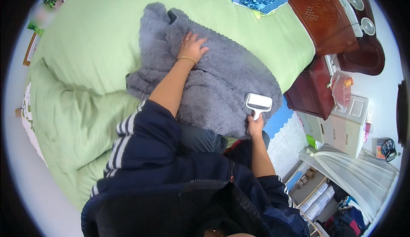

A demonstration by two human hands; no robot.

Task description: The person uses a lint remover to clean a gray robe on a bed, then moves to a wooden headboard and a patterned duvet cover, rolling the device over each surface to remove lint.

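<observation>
Holding the white lint roller (259, 101) by its handle (257, 114), the right hand (256, 126) lies nearside of its crosswise cylinder (260, 99), over gray fleece (226, 72) toward the bed's (106, 27) right edge, the spread left hand (192, 48) resting farther in.

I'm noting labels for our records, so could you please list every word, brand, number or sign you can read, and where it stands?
None can be read.
Roller: no legible text.
Gray fleece: no legible text.
Wood panel: carved marks, too small to tell whether they are writing.
</observation>
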